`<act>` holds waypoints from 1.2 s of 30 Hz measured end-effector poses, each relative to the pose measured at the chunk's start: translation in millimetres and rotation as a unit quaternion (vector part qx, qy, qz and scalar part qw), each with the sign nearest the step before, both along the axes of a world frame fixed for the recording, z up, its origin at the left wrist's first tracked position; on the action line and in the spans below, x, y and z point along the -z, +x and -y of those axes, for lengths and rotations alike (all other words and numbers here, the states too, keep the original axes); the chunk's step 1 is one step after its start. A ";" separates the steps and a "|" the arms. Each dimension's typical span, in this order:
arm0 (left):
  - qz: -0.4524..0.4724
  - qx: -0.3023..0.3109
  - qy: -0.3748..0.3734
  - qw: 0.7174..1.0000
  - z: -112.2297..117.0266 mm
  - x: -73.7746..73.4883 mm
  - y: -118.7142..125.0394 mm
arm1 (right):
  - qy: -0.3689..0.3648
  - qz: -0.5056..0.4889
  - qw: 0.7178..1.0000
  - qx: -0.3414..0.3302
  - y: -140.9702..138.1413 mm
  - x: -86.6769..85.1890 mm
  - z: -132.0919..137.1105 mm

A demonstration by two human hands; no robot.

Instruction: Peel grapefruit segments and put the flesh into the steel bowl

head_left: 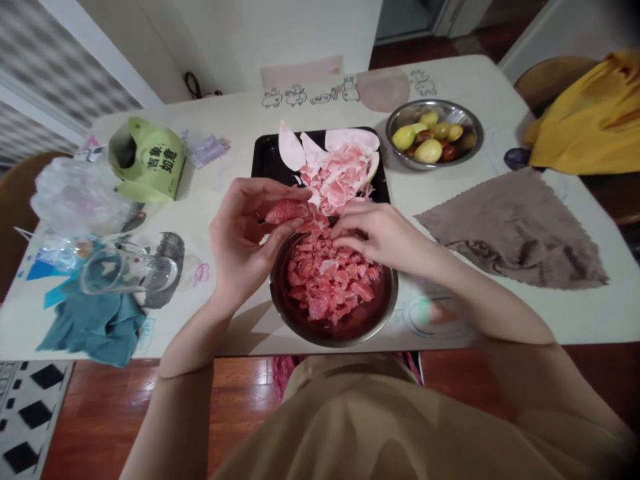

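Observation:
My left hand (245,237) holds a piece of red pomelo segment (284,212) between thumb and fingers, over the far rim of a metal bowl (334,339). At the segment's right end, the fingers of my right hand (373,230) are curled in a pinch; their tips are partly hidden. Below both hands, the bowl contains many loose chunks of red pomelo flesh (330,280). Just beyond it lies a black tray (265,157), bearing thick white-pink pomelo peel (291,148) and a heap of torn pale membranes (337,177).
A metal bowl of green and brown fruits (433,140) stands back right, near a brown cloth (520,230). To the left are a green paper box (153,160), a plastic bag (80,197), a clear glass (127,270) on its side and a teal cloth (97,323).

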State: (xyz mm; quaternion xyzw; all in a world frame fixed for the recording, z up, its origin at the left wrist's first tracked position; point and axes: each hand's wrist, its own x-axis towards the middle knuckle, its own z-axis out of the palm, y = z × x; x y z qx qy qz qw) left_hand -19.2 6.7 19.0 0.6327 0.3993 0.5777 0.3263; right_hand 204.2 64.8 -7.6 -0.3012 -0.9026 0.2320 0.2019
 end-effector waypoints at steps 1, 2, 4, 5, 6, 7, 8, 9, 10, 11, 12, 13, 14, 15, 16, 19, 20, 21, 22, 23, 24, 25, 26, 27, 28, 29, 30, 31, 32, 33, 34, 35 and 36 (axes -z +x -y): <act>0.002 -0.005 -0.006 1.000 0.6 -0.5 0.3 | -0.015 0.013 0.999 -0.031 -1.9 2.0 2.2; 0.004 -0.009 -0.013 1.000 1.0 -0.9 0.6 | -0.023 0.027 0.998 -0.052 -3.8 4.7 3.9; 0.008 -0.016 -0.027 0.999 1.7 -1.3 1.2 | -0.030 0.052 0.995 -0.075 -7.1 11.0 5.3; 0.011 -0.015 -0.034 0.999 2.1 -1.5 1.5 | -0.032 0.060 0.994 -0.081 -8.4 13.8 5.1; 0.014 -0.014 -0.038 0.999 2.5 -1.9 1.9 | -0.035 0.064 0.994 -0.086 -9.2 16.0 4.4; 0.017 -0.013 -0.041 0.999 2.9 -2.3 2.3 | -0.037 0.065 0.993 -0.089 -9.6 17.2 3.4; 0.018 -0.014 -0.044 0.999 3.3 -2.8 2.6 | -0.039 0.062 0.993 -0.087 -9.4 17.2 2.1; 0.019 -0.015 -0.045 0.999 3.7 -3.3 2.9 | -0.041 0.058 0.994 -0.083 -8.6 16.1 0.9; 0.019 -0.016 -0.045 0.999 4.0 -3.8 3.2 | -0.043 0.052 0.995 -0.077 -7.2 14.0 -0.3; 0.019 -0.016 -0.044 0.999 4.0 -4.1 3.3 | -0.046 0.043 0.995 -0.071 -5.4 10.9 -1.4; 0.018 -0.015 -0.042 0.999 3.8 -4.2 3.3 | -0.050 0.032 0.996 -0.065 -3.2 7.1 -2.2; 0.016 -0.013 -0.039 0.999 3.3 -4.1 3.1 | -0.054 0.018 0.997 -0.060 -0.7 2.9 -2.8; 0.012 -0.013 -0.033 0.999 2.6 -3.7 2.9 | -0.056 0.001 0.997 -0.054 2.0 -1.4 -3.4; 0.007 -0.012 -0.024 1.000 1.6 -3.1 2.6 | -0.058 -0.016 0.997 -0.045 4.7 -5.5 -4.4; 0.003 -0.013 -0.014 1.000 0.6 -2.4 2.3 | -0.057 -0.034 0.997 -0.030 7.3 -8.8 -5.9; -0.008 -0.011 0.005 1.000 -1.9 0.0 1.7 | -0.027 -0.094 0.993 0.059 13.6 -10.3 -17.6; -0.008 -0.009 0.006 1.000 -2.4 0.8 1.7 | -0.008 -0.118 0.988 0.097 15.0 -7.1 -24.2; -0.008 -0.007 0.004 1.000 -2.8 1.6 1.8 | 0.012 -0.140 0.981 0.133 15.9 -2.4 -31.6; -0.009 -0.006 0.001 1.000 -3.0 2.4 1.9 | 0.031 -0.158 0.973 0.166 16.3 3.2 -39.2; -0.011 -0.003 0.000 1.000 -3.3 3.3 2.0 | 0.050 -0.170 0.966 0.187 16.3 9.1 -46.2; -0.013 -0.002 0.001 1.000 -3.7 4.3 2.0 | 0.056 -0.166 0.966 0.190 15.7 14.2 -51.5; -0.018 -0.001 0.003 1.000 -4.1 5.3 1.9 | 0.058 -0.160 0.968 0.185 14.5 17.8 -54.6; -0.024 -0.001 0.005 1.000 -4.6 6.4 1.8 | 0.055 -0.154 0.971 0.175 12.8 19.4 -54.9; -0.030 0.000 0.008 1.000 -5.3 7.5 1.7 | 0.051 -0.151 0.974 0.163 10.6 18.9 -52.4; -0.033 0.002 0.012 0.999 -5.9 8.5 1.7 | 0.045 -0.156 0.975 0.152 8.1 16.4 -47.4; -0.032 0.004 0.014 0.999 -6.5 9.4 1.7 | 0.033 -0.168 0.975 0.141 5.3 12.6 -40.6; -0.030 0.007 0.014 0.999 -7.0 10.1 1.9 | 0.020 -0.184 0.974 0.130 2.5 8.1 -32.8; -0.028 0.011 0.015 0.999 -7.3 10.7 2.2 | 0.009 -0.197 0.974 0.116 -0.2 3.9 -24.7; -0.024 0.013 0.017 0.999 -7.4 11.2 2.7 | -0.005 -0.203 0.974 0.099 -2.8 0.4 -17.2; -0.021 0.015 0.020 0.999 -7.4 11.7 3.3 | -0.018 -0.207 0.975 0.082 -5.0 -1.9 -10.6; -0.020 0.016 0.023 0.999 -7.2 12.0 3.9 | -0.024 -0.208 0.975 0.067 -6.8 -2.8 -5.3; -0.020 0.015 0.026 0.999 -6.8 12.4 4.6 | -0.024 -0.209 0.976 0.056 -8.2 -2.7 -1.3; -0.020 0.016 0.030 0.999 -6.4 12.7 5.2 | -0.020 -0.210 0.976 0.053 -9.2 -1.9 1.6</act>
